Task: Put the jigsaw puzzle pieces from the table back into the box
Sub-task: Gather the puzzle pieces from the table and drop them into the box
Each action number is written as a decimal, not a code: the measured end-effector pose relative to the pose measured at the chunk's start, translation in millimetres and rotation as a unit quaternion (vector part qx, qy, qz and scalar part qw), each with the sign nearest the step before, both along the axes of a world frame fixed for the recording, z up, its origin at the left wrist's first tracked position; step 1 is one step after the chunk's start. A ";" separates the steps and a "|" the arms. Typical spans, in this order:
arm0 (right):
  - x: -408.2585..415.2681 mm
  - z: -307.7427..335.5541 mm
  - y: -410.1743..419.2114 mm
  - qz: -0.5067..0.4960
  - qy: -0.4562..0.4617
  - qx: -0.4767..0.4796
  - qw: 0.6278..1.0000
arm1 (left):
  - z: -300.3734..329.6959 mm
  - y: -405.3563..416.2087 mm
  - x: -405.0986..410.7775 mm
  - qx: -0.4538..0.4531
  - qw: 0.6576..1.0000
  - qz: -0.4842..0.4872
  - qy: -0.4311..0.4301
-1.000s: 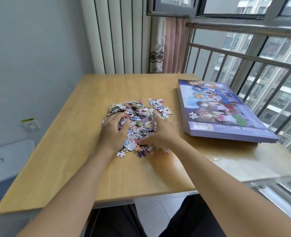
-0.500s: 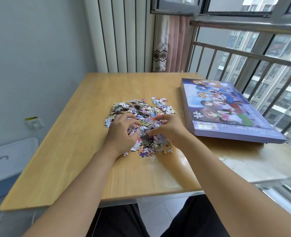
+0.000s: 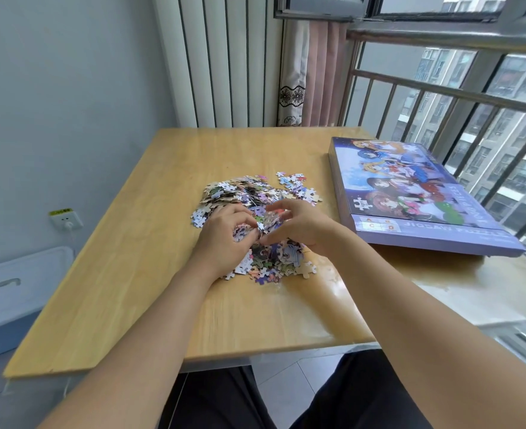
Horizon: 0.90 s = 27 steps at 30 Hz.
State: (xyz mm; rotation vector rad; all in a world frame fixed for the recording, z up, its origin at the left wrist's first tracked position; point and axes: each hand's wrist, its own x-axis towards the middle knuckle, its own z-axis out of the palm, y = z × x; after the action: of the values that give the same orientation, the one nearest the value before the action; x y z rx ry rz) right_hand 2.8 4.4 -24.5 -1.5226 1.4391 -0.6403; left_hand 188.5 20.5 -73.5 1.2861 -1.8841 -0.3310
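Status at this moment: your two hands meet over the middle of the frame, on the heap of small, multicoloured cardboard jigsaw puzzle pieces (image 3: 255, 212) lying on the light wooden bench (image 3: 150, 243).

Left hand (image 3: 221, 239): fingers curled in, grip closed around a clump of pieces at the near side of the heap. Right hand (image 3: 299, 224): fingers likewise curled, grip pinching the same clump from the other side. The two sets of fingertips touch or nearly touch; you appear to be cupping a handful between them. How many pieces are in that handful cannot be read, since the hands cover it.

Location of the rest: most pieces lie in one loose mound at centre frame, with a small outlying cluster just to the upper right of the mound and a scatter at its near edge, below your hands.

The flat purple cardboard puzzle box (image 3: 410, 193) with cartoon figures on top lies at the right of the frame, apart from the heap, one corner reaching past the bench edge. It looks closed, lid on; no pieces are visible in or on it.

Judgement on progress: early. Nothing appears boxed yet. Left to do: open the box, carry the handfuls across, then collect the strays.

Also present: white wall socket (image 3: 66, 218) at left.
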 end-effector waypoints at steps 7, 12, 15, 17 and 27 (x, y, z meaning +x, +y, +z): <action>7.8 6.8 4.8 0.055 0.030 -0.047 0.997 | -0.4 -1.1 1.3 0.034 0.999 -0.016 0.037; 7.5 2.2 5.2 0.034 0.035 -0.080 0.996 | 0.1 -1.5 1.7 0.020 0.998 -0.007 0.059; 4.8 -4.7 4.0 0.008 0.008 -0.092 0.996 | 0.5 -2.3 3.0 0.022 0.996 -0.004 0.091; 1.9 -8.1 4.2 -0.003 -0.008 -0.092 0.996 | 0.1 -2.9 3.3 0.016 0.994 0.008 0.105; -8.5 -15.5 3.0 -0.116 -0.259 0.029 0.958 | 0.5 -4.8 3.8 0.018 0.990 0.077 0.116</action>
State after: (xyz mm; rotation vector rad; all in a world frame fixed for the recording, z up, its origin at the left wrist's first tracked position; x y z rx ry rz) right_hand -5.7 7.3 -39.9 -1.0396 1.2172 -1.0423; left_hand 192.3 15.7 -72.9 1.3474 -1.5803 -0.4167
